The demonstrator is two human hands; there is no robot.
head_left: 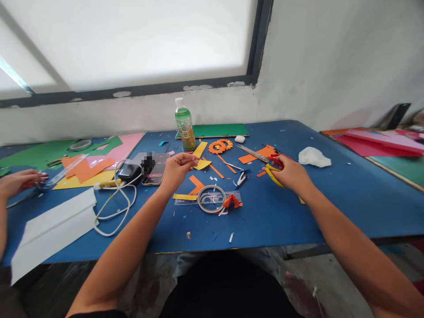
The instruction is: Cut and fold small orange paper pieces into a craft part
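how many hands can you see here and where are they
3. The person's left hand, fingertips pinched together, is by some yellow paper; their right hand holds scissors; another person's hand is at the far left.

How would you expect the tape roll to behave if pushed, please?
Lying flat, the tape roll would probably slide; stood on its round edge, it might roll. Lying across the ruler, it may drag that along.
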